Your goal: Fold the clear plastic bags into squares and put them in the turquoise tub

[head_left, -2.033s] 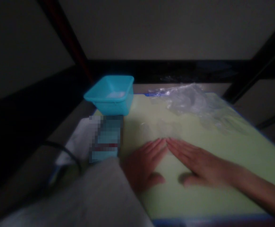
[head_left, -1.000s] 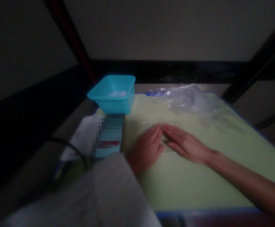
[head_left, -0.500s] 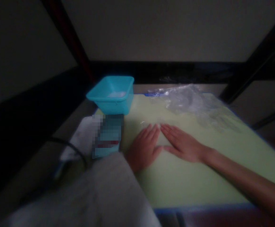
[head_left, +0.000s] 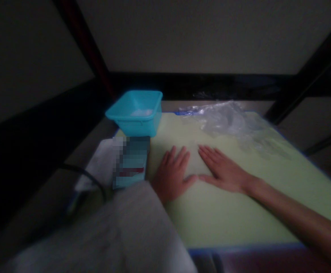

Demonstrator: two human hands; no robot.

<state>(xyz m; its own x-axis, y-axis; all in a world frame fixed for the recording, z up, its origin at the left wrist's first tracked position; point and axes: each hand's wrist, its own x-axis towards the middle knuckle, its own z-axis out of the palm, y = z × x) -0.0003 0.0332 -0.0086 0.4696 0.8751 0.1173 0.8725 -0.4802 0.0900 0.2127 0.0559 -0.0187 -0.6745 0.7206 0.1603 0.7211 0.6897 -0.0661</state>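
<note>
My left hand (head_left: 172, 174) lies flat, palm down, on a pale green mat (head_left: 239, 212), fingers stretched out. My right hand (head_left: 222, 170) lies flat beside it, fingers pointing away and to the left. The thumbs nearly touch. A faint, clear thin sheet (head_left: 195, 161) seems to lie on the mat between and under the hands; the dim light hides its edges. Neither hand grips anything.
A turquoise plastic tub (head_left: 137, 112) stands at the mat's far left corner. A blurred-out box (head_left: 131, 163) sits just left of my left hand, on white paper (head_left: 101, 165). Crumpled clear plastic (head_left: 230, 119) lies at the far edge. A grey cloth (head_left: 120, 235) covers the near left.
Both hands slid away from me over the mat, fingertips together, then spread slightly apart at the fingertips. They stayed flat throughout.
</note>
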